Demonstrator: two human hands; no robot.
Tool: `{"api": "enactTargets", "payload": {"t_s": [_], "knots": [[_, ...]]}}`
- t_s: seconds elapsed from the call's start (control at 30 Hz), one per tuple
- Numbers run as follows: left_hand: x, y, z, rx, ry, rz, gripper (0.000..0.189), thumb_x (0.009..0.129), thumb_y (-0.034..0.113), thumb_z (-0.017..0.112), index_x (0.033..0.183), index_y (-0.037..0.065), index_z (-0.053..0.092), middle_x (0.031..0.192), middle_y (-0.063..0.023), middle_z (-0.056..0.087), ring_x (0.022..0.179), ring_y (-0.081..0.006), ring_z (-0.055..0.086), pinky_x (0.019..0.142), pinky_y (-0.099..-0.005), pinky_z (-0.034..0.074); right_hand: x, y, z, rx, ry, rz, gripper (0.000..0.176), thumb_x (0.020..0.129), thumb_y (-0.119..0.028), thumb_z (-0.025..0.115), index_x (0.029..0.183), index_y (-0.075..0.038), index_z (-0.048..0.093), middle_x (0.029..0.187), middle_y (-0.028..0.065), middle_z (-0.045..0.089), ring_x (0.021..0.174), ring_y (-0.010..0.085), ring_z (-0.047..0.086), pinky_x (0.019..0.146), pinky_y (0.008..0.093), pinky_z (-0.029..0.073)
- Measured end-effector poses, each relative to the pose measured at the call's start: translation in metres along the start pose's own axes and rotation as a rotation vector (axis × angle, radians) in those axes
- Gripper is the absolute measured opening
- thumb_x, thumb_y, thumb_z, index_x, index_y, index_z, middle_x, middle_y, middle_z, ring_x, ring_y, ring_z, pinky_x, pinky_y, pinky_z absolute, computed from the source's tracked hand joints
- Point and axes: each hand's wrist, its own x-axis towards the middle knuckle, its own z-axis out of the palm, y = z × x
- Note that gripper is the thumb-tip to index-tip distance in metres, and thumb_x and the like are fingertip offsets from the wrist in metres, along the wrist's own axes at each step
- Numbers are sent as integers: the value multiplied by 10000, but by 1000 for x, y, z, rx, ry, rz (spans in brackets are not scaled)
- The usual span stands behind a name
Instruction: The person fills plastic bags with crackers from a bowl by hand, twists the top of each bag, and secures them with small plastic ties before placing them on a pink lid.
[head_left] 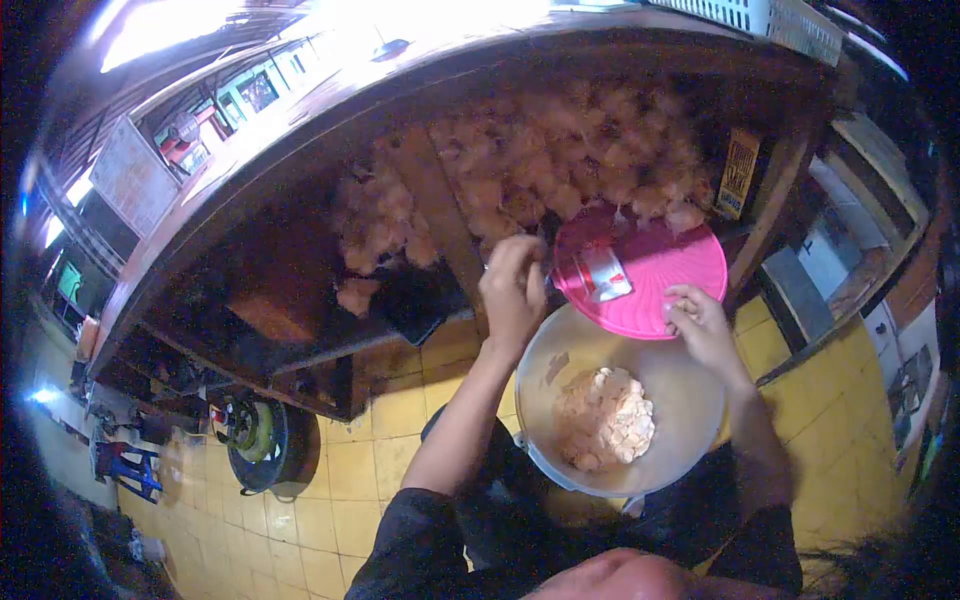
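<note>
A round pink lid (660,255) is tilted above the far rim of a translucent bucket (695,390). On the lid lies a red and white label or packet (603,273). My right hand (700,322) pinches the lid's near right edge between thumb and fingers. Curled at the lid's left side is my left hand (515,285); its fingertips are partly hidden, and whatever they hold cannot be made out. Inside the bucket, between my legs, sit pale, crumbly lumps (628,420) and a browner mass (580,420).
A wooden counter (430,75) stretches ahead, its shelf packed with brownish-orange lumpy bundles (600,140). A yellow box (738,172) stands at the shelf's right. On the yellow tiled floor (340,500) are a dark basin (300,455) and a blue stool (138,475) to the left.
</note>
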Motion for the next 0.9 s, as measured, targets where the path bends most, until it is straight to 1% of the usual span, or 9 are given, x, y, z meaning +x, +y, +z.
{"api": "enactTargets", "payload": {"t_s": [0.07,0.1,0.17,0.3,0.43,0.5,0.7,0.8,0.9], "knots": [[-15,-19,25,-81,-171,-92,183,774,-42,553,923,17,641,890,-186,653,880,-351,642,762,-410,508,4,4,4,-39,7,-3,261,908,-133,617,1136,-12,578,819,18,613,754,92,580,684,248,490],[-18,-22,33,-86,-171,-92,183,774,-42,553,923,17,641,890,-186,653,880,-351,642,762,-410,508,5,0,12,-209,15,-14,244,897,-122,618,1114,-14,592,827,42,622,758,128,595,688,271,497],[-23,-30,46,-51,-487,-105,231,789,-14,589,1015,6,633,936,-208,661,941,-385,638,798,-428,510,7,0,22,-383,19,-14,228,886,-112,618,1092,-15,606,834,66,630,761,164,610,691,294,503],[-28,-30,70,19,-600,-92,212,808,114,655,1011,52,654,1003,-188,657,909,-382,625,805,-444,492,28,8,35,-760,76,-355,249,833,-110,654,1057,-8,618,992,143,619,900,290,602,784,386,490],[-39,-31,85,78,-580,188,187,805,156,662,971,70,667,1013,-172,660,892,-362,621,827,-440,482,46,28,45,-1093,138,-446,259,836,-138,585,1073,-86,674,1184,160,580,1147,325,526,926,430,460],[-46,-48,96,136,-692,300,180,795,173,667,954,88,679,1002,-161,667,879,-351,622,860,-445,468,53,39,48,-1163,195,-502,274,831,-130,562,1073,-107,688,1141,156,609,1100,316,563,942,423,463],[-48,-43,98,173,-614,135,151,750,144,672,889,89,696,881,-138,669,825,-336,625,731,-452,505,62,32,47,-1123,110,-322,189,830,-159,562,946,-86,692,1031,121,660,969,295,621,837,431,490],[-48,-42,101,291,-542,221,130,701,124,673,823,85,694,826,-148,658,809,-329,625,672,-454,508,59,27,50,-1062,182,-318,158,832,-169,566,888,-74,679,1041,106,659,960,299,615,795,439,490],[-54,-47,113,437,-557,202,82,747,152,636,782,92,680,833,-88,655,816,-273,602,688,-414,468,59,34,46,-1034,188,-595,202,864,-171,551,975,-71,688,1066,104,653,981,299,607,829,438,486]]}}
